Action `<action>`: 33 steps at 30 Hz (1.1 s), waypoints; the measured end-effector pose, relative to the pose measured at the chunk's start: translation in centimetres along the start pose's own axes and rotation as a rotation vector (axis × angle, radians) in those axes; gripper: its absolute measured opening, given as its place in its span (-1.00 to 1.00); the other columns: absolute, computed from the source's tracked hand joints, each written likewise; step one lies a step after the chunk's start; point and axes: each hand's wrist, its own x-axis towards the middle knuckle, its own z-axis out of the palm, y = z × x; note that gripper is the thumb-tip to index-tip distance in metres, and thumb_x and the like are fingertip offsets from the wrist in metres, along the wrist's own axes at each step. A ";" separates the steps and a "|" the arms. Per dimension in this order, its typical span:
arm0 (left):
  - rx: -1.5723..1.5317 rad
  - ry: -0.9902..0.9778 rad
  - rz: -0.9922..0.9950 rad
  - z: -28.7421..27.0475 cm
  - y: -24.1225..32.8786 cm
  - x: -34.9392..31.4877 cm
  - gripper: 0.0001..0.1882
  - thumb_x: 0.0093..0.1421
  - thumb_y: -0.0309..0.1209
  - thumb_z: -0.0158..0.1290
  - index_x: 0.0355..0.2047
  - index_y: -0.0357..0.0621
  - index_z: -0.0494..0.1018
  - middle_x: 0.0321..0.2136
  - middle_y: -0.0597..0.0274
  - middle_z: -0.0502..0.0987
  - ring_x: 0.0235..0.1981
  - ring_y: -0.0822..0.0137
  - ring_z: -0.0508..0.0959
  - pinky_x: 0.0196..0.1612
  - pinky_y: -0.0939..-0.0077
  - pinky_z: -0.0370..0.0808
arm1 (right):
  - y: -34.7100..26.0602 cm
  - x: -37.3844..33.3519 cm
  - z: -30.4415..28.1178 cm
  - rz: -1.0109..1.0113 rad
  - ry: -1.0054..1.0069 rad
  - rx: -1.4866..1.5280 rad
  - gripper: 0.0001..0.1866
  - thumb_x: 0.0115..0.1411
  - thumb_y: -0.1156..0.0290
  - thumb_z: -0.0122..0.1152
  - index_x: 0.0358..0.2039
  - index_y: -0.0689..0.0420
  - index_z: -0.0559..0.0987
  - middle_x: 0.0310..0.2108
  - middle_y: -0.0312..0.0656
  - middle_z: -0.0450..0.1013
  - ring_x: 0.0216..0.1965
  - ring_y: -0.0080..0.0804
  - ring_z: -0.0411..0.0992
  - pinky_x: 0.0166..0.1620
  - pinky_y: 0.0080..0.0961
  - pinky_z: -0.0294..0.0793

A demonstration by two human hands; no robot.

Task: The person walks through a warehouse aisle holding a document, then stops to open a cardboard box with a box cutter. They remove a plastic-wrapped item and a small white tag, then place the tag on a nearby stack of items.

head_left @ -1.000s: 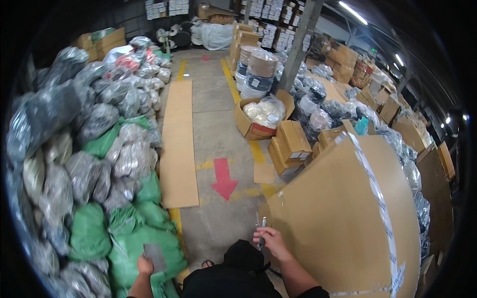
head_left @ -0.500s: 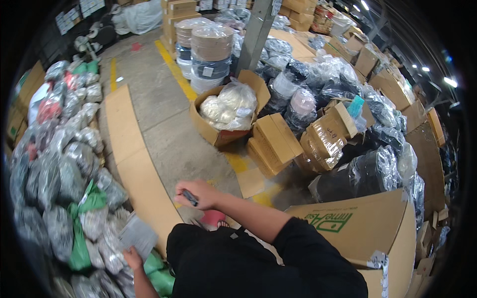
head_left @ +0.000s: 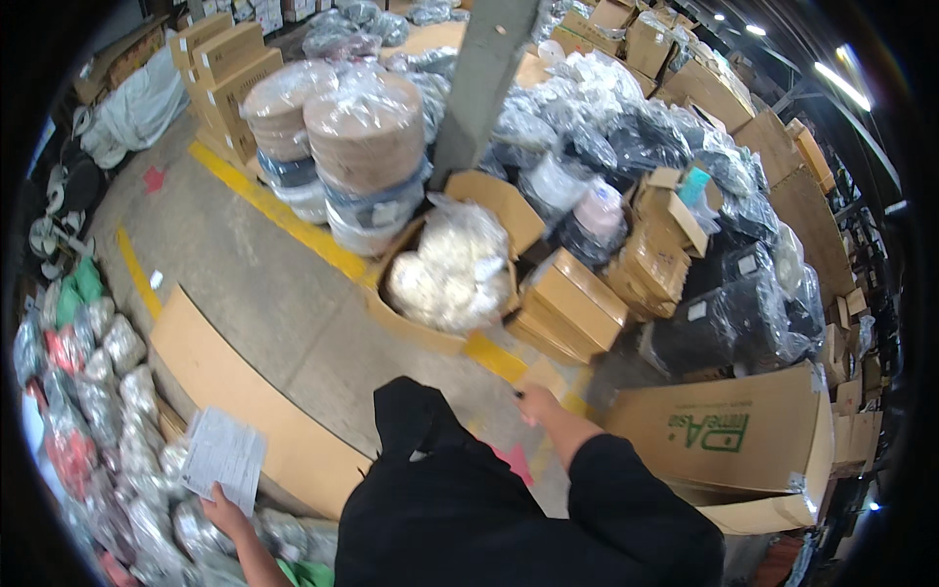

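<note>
The fingers of the left hand [head_left: 223,509] are pinched shut on the lower edge of a sheet of printed paper [head_left: 225,455], which stands up over the plastic-wrapped bundles [head_left: 117,411] stacked at the person's left, beside a long flat cardboard sheet [head_left: 245,391] lying on the concrete floor [head_left: 264,284]. The right hand [head_left: 536,401] is curled closed around a small dark object, likely a pen or marker, though it is too small to tell; it hangs over the yellow floor line [head_left: 494,357], near an open carton of white bagged goods [head_left: 450,274]. Held by one edge only, the paper could fold or slip into the bundles, and the crowded cartons leave little footing.
</note>
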 end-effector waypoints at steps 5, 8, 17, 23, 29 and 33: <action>-0.070 -0.045 -0.033 13.9 6.2 17.8 -0.64 0.27 -0.37 0.06 0.00 -0.36 0.41 -0.19 0.07 0.56 -0.22 0.31 0.54 -0.15 0.47 0.47 | -7.9 7.4 2.2 0.238 -0.108 -0.187 -0.71 0.21 0.30 0.14 -0.47 0.28 0.63 -0.58 -0.02 0.57 -0.59 -0.21 0.58 -0.51 -0.27 0.58; -0.163 -0.066 -0.056 20.4 6.3 24.9 -0.71 0.24 -0.43 0.08 -0.06 -0.32 0.45 -0.19 0.12 0.57 -0.24 0.35 0.54 -0.12 0.48 0.46 | -23.3 15.9 -2.2 0.290 -0.250 0.069 -0.78 0.17 0.39 0.18 -0.41 0.32 0.63 -0.49 0.03 0.59 -0.54 -0.21 0.60 -0.47 -0.25 0.57; -0.353 -0.108 -0.118 25.9 15.8 48.7 -0.69 0.22 -0.50 0.06 -0.04 -0.39 0.43 -0.12 0.08 0.57 -0.15 0.32 0.55 -0.02 0.45 0.43 | -84.4 31.5 -25.8 -0.805 0.249 0.259 -0.76 0.18 0.19 0.27 -0.33 0.10 0.53 -0.44 -0.07 0.56 -0.40 -0.15 0.57 -0.29 -0.27 0.51; -0.472 -0.117 -0.166 29.7 14.8 69.4 -0.69 0.22 -0.52 0.05 -0.04 -0.40 0.43 -0.12 0.08 0.57 -0.15 0.32 0.55 -0.02 0.45 0.44 | -102.8 32.1 -27.9 -1.057 0.265 0.542 -0.82 0.27 0.29 0.20 -0.37 0.11 0.47 -0.57 -0.22 0.50 -0.57 -0.46 0.48 -0.45 -0.44 0.42; -0.454 -0.250 -0.219 32.9 19.5 88.3 -0.70 0.21 -0.52 0.07 -0.05 -0.36 0.43 -0.15 0.11 0.58 -0.19 0.34 0.57 -0.08 0.45 0.47 | -95.8 40.4 -17.0 0.074 -0.017 -0.034 -0.74 0.13 0.24 0.25 -0.39 0.20 0.61 -0.45 -0.04 0.60 -0.47 -0.20 0.58 -0.37 -0.28 0.53; -0.445 -0.358 -0.233 34.7 23.3 100.1 -0.71 0.21 -0.52 0.07 -0.06 -0.34 0.43 -0.17 0.13 0.58 -0.20 0.36 0.56 -0.09 0.46 0.47 | -96.8 40.3 -13.8 0.305 -0.282 0.190 -0.68 0.27 0.18 0.10 -0.15 0.16 0.57 -0.42 -0.05 0.60 -0.48 -0.27 0.59 -0.42 -0.34 0.55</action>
